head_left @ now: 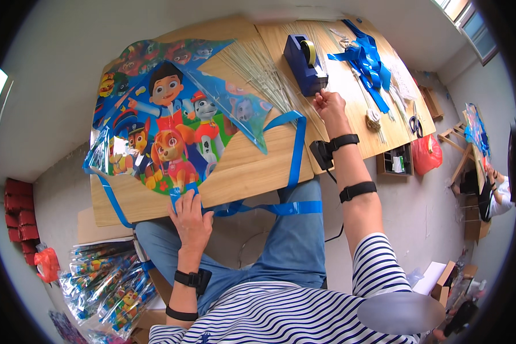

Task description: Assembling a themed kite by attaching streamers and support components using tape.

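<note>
A large printed kite (166, 123) of shiny film, covered with cartoon figures, lies on the wooden table's left part. A long blue ribbon (297, 155) loops from it over the table edge and across my lap. At the kite's near edge, my left hand (192, 222) presses the ribbon's end against the film, fingertips on top and thumb apart. My right hand (330, 105) is pinched at the front lip of a dark blue tape dispenser (305, 66). The clear tape between those fingers hardly shows. A yellowish tape roll (308, 53) sits in the dispenser.
Thin pale rods (258, 71) lie beside the dispenser. Farther right are a heap of blue ribbon (370, 63), a string bundle (373, 118) and scissors (415, 126). Packaged kites (112, 286) lie at lower left. A red bag (426, 155) stands right. Another person (501, 198) works far right.
</note>
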`<action>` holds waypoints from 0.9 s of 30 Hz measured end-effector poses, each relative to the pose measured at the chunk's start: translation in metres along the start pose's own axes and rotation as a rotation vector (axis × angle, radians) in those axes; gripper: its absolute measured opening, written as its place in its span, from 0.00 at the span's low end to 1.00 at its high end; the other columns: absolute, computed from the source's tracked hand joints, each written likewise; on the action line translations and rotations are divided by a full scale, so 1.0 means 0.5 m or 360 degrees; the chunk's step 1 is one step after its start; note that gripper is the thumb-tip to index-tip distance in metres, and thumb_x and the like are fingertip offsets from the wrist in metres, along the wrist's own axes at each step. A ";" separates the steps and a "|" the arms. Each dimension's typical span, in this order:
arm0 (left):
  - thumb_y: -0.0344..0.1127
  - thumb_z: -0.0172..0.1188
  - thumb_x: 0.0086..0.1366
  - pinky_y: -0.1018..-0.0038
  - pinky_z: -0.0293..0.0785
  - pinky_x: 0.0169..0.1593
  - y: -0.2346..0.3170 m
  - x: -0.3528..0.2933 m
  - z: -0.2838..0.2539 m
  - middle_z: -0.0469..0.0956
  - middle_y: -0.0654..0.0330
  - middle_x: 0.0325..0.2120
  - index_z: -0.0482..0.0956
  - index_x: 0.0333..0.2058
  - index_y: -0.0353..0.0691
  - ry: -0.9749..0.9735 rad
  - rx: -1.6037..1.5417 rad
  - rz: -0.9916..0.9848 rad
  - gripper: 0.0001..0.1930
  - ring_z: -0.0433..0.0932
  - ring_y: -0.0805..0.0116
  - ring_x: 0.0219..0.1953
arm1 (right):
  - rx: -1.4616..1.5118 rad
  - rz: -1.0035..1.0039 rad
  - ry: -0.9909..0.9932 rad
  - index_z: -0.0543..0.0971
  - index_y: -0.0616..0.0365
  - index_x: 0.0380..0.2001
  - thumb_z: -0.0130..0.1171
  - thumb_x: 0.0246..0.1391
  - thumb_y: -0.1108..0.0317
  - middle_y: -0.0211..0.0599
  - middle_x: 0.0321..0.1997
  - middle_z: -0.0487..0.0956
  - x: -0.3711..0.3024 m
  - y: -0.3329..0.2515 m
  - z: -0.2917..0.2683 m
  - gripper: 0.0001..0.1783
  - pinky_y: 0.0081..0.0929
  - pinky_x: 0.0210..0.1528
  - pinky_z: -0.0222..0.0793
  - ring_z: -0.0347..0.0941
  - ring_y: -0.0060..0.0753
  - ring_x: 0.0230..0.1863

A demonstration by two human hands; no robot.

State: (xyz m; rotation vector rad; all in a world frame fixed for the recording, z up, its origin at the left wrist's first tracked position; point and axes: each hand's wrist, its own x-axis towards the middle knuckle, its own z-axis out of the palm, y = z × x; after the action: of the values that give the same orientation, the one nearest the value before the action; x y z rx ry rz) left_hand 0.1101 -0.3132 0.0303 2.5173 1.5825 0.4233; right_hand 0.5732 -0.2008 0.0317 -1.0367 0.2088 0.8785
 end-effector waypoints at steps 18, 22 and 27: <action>0.37 0.72 0.47 0.46 0.50 0.65 -0.009 -0.003 0.003 0.66 0.54 0.53 0.75 0.48 0.36 0.0106 -0.0131 -0.0072 0.28 0.66 0.54 0.57 | -0.1807 -0.0348 -0.1396 0.79 0.61 0.29 0.60 0.54 0.70 0.27 0.24 0.75 -0.251 0.103 0.142 0.05 0.17 0.28 0.66 0.69 0.17 0.26; 0.37 0.72 0.47 0.43 0.49 0.64 -0.011 -0.011 0.011 0.66 0.54 0.51 0.74 0.49 0.38 0.0109 -0.0125 -0.0107 0.30 0.66 0.55 0.57 | -0.2164 -0.0220 -0.2228 0.77 0.64 0.28 0.58 0.53 0.72 0.27 0.24 0.72 -0.348 0.238 0.216 0.05 0.18 0.30 0.67 0.70 0.19 0.27; 0.38 0.72 0.47 0.38 0.47 0.64 -0.008 -0.014 0.013 0.66 0.55 0.47 0.74 0.50 0.38 0.0139 -0.0166 -0.0169 0.30 0.65 0.54 0.55 | -0.2671 -0.0309 -0.2722 0.73 0.64 0.24 0.58 0.49 0.74 0.33 0.22 0.71 -0.419 0.374 0.262 0.06 0.27 0.32 0.67 0.71 0.27 0.27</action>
State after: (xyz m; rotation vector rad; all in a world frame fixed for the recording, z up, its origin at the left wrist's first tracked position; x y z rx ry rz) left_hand 0.1057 -0.3175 0.0221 2.3557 1.6691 0.5932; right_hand 0.2706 -0.1658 0.0893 -1.2518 -2.3532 1.4160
